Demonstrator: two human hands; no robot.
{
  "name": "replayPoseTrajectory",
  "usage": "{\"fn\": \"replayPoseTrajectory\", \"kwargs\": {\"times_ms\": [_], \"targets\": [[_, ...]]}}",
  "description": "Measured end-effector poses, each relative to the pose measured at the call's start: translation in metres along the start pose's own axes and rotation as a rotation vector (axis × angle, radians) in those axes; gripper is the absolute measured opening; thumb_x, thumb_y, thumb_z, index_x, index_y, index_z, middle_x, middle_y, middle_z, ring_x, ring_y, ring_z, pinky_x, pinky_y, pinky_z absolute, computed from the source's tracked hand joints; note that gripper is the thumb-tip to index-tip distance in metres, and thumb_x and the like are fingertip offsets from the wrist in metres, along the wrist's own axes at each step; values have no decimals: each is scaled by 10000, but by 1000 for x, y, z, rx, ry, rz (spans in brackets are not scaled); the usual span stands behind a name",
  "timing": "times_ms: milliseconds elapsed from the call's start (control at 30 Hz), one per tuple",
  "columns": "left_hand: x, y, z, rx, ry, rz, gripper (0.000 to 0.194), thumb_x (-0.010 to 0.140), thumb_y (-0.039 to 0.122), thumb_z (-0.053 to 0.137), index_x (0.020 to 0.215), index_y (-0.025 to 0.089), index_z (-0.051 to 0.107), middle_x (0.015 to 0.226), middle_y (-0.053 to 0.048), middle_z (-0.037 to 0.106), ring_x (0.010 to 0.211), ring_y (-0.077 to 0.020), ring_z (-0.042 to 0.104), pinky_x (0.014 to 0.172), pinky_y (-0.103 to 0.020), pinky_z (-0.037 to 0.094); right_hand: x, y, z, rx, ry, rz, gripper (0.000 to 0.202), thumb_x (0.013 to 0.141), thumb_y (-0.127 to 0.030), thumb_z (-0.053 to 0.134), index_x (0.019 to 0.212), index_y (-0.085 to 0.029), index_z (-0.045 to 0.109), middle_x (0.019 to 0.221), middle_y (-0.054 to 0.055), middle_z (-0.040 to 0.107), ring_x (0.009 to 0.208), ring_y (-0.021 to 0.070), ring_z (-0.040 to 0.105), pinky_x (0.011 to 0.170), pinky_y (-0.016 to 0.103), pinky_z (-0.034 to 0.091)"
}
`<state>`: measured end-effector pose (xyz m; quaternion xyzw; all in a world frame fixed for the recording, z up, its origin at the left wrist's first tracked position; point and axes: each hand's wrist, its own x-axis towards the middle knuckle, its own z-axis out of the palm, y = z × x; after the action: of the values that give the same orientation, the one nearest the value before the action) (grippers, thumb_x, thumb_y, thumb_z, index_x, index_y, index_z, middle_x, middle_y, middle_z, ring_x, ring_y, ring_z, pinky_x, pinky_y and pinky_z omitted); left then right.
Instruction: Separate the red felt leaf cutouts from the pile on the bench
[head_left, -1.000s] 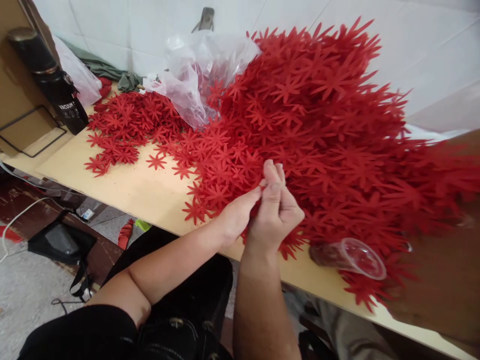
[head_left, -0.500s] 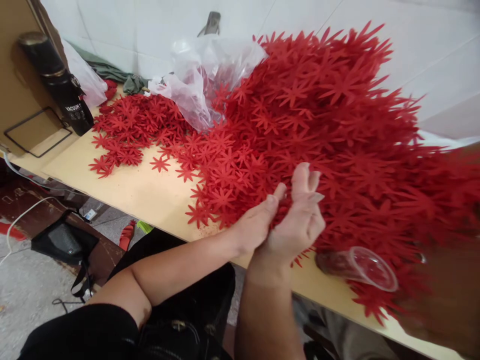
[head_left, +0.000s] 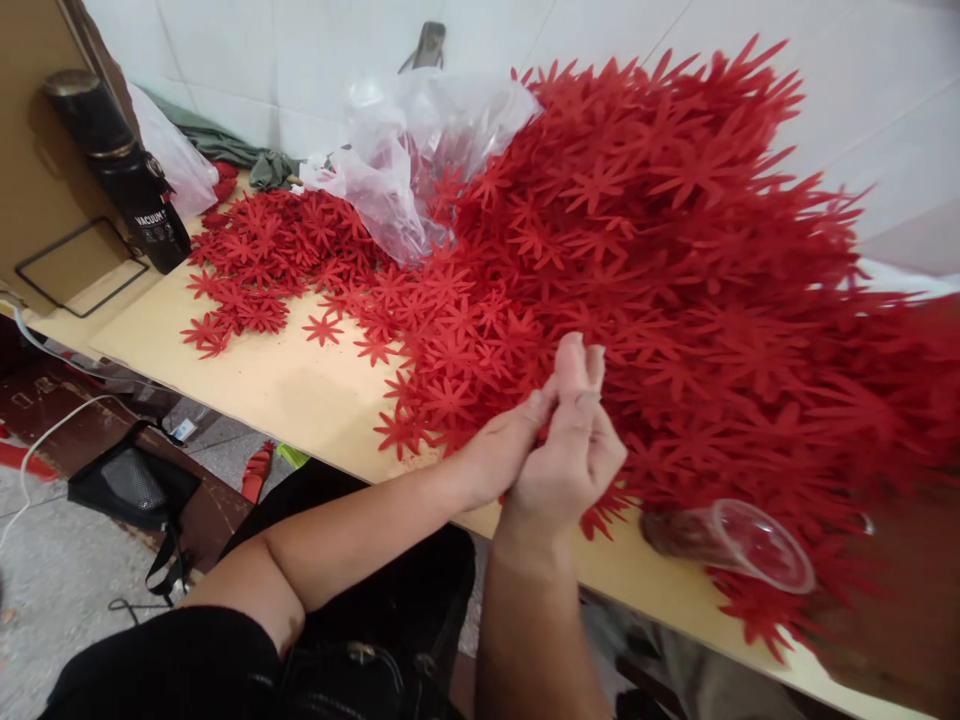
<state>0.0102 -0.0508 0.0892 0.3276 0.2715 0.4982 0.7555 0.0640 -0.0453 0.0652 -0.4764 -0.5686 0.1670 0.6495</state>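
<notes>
2 hands (head_left: 502, 452) (head_left: 571, 455) together (grip unclear) by red flowers (head_left: 660, 270) on pale tabletop (head_left: 330, 390), white wall (head_left: 315, 50) behind.

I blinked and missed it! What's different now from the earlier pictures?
Half a second ago, the right hand was farther to the right, with a gap between it and the left hand's thumb. Now it has come back left and they're close together again. I can't see if anything was picked up or let go. The red flower shapes, black bottle and clear cup stayed put.
</notes>
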Motion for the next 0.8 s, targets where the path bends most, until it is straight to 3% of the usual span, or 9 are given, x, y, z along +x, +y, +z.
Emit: {"fn": "replayPoseTrajectory", "kwargs": {"times_ms": [100, 200, 300, 467, 600, 733, 800], "targets": [[-4, 3, 2, 53, 38, 26, 533, 912, 231, 293, 1416, 56, 288, 1506, -71, 272, 1410, -138, 233, 1181, -246, 152, 4, 4, -3, 13, 3, 17, 400, 909, -341, 379, 1255, -211, 534, 1387, 32, 495, 1399, 191, 293, 1181, 493, 173], [5, 6, -4, -113, 98, 11, 510, 930, 308, 220, 1397, 160, 364, 1472, -16, 368, 1390, -143, 288, 1177, -278, 184, -18, 11, 2, 4, -92, -20, 413, 915, -316, 371, 1319, -288, 452, 1440, -15, 426, 1398, 182, 298, 1178, 522, 167], [13, 3, -8, -173, 135, -47, 494, 932, 321, 195, 1377, 248, 399, 1441, 39, 420, 1383, -131, 301, 1172, -286, 196, -35, 13, 7, 56, -84, 32, 437, 919, -335, 355, 1355, -348, 385, 1471, -44, 374, 1403, 183, 287, 1179, 535, 155], [2, -8, 0, 82, 36, 33, 505, 911, 229, 264, 1411, 222, 334, 1481, 44, 344, 1399, -125, 262, 1186, -282, 146, -4, 4, -3, 91, -64, 108, 437, 911, -401, 332, 1236, -217, 557, 1378, 26, 509, 1397, 180, 297, 1188, 481, 155], [-4, -3, 3, 135, 81, -18, 555, 915, 319, 285, 1428, 106, 281, 1514, -36, 263, 1418, -139, 207, 1182, -262, 139, 3, 9, -6, 113, 3, 94, 443, 888, -361, 403, 1294, -206, 491, 1424, 29, 453, 1400, 178, 289, 1187, 475, 160], [10, 3, -5, -37, 97, -24, 505, 929, 432, 200, 1342, 280, 447, 1429, 45, 439, 1373, -146, 329, 1164, -316, 223, -30, 10, 5, 67, -69, -35, 472, 915, -339, 338, 1387, -322, 325, 1491, -36, 339, 1408, 163, 271, 1176, 501, 182], [15, 1, -8, -34, 122, -28, 482, 935, 409, 203, 1322, 298, 468, 1387, 56, 494, 1356, -153, 361, 1150, -329, 258, -37, 7, 8, 70, -87, -52, 463, 925, -355, 291, 1381, -302, 352, 1480, -25, 362, 1407, 173, 275, 1173, 510, 178]]}}
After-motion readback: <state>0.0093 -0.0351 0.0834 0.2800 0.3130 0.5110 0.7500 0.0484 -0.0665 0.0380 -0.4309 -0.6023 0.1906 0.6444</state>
